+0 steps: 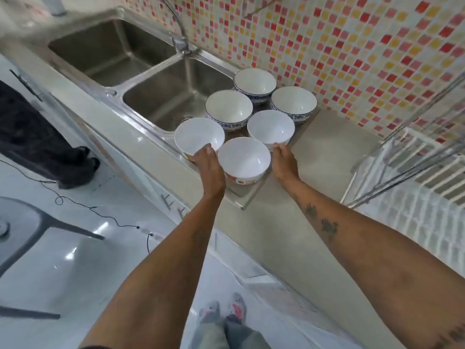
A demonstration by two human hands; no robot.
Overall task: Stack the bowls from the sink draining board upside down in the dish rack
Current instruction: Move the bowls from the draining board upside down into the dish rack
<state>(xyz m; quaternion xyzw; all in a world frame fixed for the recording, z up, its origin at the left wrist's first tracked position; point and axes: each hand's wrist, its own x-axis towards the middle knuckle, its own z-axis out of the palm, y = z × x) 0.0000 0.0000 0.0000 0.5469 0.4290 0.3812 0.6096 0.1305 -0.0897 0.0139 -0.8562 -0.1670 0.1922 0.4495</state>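
Bowls (244, 157) sit upright for draining; your left hand (206, 159) grips one rim, right hand (283, 157) touches another, fingers relaxed.

Six bowls (244, 158) stand upright on the draining board (241, 195), right of the sink (173, 96), left of the dish rack (412, 170).

Red, orange and white mosaic wall tiles (352, 46), glossy white floor (75, 260), grey countertop (289, 222), double steel sink (141, 71)

We find no readable text, label, brand or number here; the dark marks on the right forearm (324, 222) are too blurred to read.
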